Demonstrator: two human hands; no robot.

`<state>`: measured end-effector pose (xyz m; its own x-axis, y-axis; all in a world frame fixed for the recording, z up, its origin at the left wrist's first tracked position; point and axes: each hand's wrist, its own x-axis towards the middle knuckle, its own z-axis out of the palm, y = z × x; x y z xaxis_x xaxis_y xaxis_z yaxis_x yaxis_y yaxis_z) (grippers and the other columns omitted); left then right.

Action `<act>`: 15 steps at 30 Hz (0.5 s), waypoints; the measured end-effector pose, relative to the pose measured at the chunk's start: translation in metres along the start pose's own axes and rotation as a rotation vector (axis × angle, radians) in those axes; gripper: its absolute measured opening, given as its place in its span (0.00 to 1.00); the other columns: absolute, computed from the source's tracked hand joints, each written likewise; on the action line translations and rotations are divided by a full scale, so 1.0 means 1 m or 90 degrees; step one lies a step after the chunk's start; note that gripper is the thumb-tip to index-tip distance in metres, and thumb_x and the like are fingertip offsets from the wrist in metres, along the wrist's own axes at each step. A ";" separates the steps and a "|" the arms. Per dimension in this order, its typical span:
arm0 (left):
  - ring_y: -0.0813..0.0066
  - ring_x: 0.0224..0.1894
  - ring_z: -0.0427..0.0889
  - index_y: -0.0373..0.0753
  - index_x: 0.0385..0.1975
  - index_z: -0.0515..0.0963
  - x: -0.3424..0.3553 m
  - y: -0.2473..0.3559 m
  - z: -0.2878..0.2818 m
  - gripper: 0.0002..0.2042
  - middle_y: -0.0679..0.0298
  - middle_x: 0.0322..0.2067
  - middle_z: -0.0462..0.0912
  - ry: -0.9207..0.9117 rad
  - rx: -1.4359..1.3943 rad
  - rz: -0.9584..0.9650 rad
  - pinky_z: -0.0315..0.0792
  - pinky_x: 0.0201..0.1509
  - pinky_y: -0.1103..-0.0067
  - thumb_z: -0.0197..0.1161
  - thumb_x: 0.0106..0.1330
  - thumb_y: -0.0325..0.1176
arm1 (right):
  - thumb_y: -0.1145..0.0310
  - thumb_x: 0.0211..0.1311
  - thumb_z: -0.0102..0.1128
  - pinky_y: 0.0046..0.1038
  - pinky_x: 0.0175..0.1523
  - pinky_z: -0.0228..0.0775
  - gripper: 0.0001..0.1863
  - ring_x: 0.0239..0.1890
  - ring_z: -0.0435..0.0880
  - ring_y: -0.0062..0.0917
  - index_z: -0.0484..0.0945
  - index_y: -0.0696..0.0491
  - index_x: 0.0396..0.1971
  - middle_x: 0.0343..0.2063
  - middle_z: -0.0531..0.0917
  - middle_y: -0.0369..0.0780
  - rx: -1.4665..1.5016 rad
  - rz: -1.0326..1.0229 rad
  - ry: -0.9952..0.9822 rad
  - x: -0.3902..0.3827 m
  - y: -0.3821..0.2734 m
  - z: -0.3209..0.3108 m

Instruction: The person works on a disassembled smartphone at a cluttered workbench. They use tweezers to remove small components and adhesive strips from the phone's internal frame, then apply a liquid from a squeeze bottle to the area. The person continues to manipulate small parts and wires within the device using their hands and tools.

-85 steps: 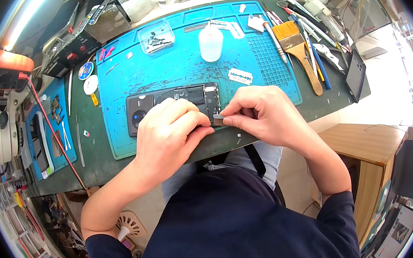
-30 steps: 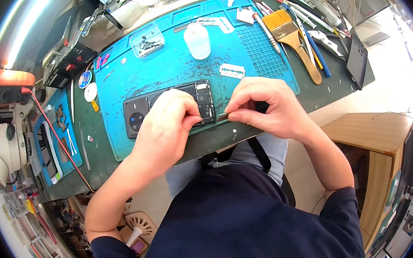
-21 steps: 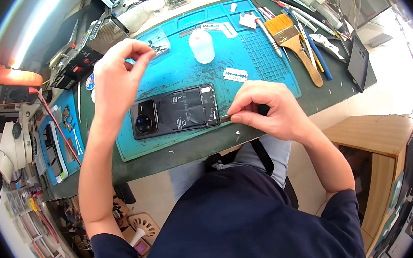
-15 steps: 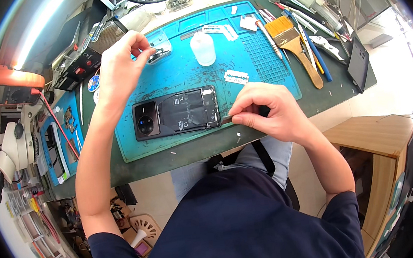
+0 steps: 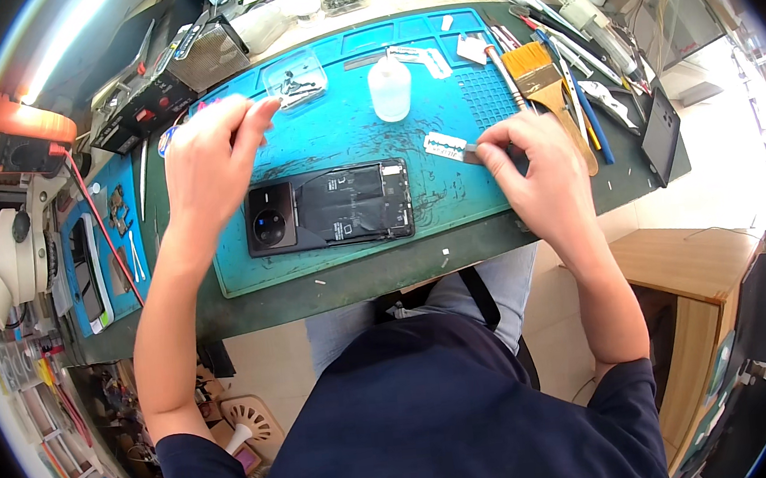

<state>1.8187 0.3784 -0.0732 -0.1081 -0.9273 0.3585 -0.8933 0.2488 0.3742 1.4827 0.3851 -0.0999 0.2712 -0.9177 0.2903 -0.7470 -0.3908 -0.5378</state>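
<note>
An opened smartphone lies on the blue work mat, its dark inner parts and round camera block bared. My left hand is raised above the phone's upper left. Its fingers are curled together, and whatever they may hold is hidden. Between thumb and fingers of my right hand is a small dark flat blade, close beside a silver razor blade lying on the mat. A clear plastic box with small dark parts stands beyond my left hand.
A white translucent bottle stands behind the phone. At the right lie a wide brush and several slim tools. An orange multimeter and a red-switched device are at the left. The bench's front edge runs before my body.
My left hand has drawn back from the plastic box toward me and left. My right hand has moved from the phone's lower right corner up and right, to the razor blade.
</note>
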 end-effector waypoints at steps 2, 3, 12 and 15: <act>0.58 0.40 0.85 0.37 0.49 0.82 -0.024 0.004 -0.004 0.10 0.57 0.38 0.87 -0.016 -0.103 0.041 0.78 0.45 0.67 0.68 0.70 0.26 | 0.64 0.60 0.78 0.39 0.62 0.71 0.16 0.58 0.80 0.38 0.87 0.52 0.46 0.53 0.83 0.40 -0.131 -0.053 0.078 0.009 0.002 0.004; 0.57 0.42 0.86 0.36 0.54 0.82 -0.033 0.006 -0.009 0.14 0.56 0.41 0.87 -0.024 -0.151 0.062 0.79 0.47 0.66 0.67 0.70 0.22 | 0.63 0.60 0.78 0.40 0.64 0.70 0.19 0.59 0.80 0.38 0.85 0.53 0.49 0.54 0.83 0.41 -0.109 -0.107 0.100 0.019 -0.005 0.006; 0.50 0.67 0.78 0.37 0.65 0.78 -0.083 -0.007 -0.013 0.34 0.55 0.62 0.83 -0.068 -0.043 0.161 0.66 0.77 0.55 0.78 0.62 0.46 | 0.67 0.60 0.78 0.43 0.70 0.67 0.31 0.59 0.81 0.45 0.80 0.46 0.65 0.55 0.85 0.45 0.041 -0.222 0.014 0.076 -0.020 0.048; 0.51 0.67 0.78 0.37 0.65 0.78 -0.091 -0.022 -0.009 0.33 0.56 0.61 0.83 -0.004 -0.052 0.157 0.65 0.78 0.54 0.77 0.64 0.48 | 0.75 0.59 0.75 0.41 0.62 0.76 0.32 0.55 0.83 0.43 0.80 0.46 0.65 0.53 0.85 0.44 0.119 -0.283 0.004 0.046 -0.027 0.024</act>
<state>1.8520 0.4598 -0.1066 -0.3208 -0.8375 0.4423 -0.8019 0.4887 0.3437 1.5298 0.3519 -0.0906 0.5360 -0.6582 0.5287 -0.4369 -0.7521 -0.4935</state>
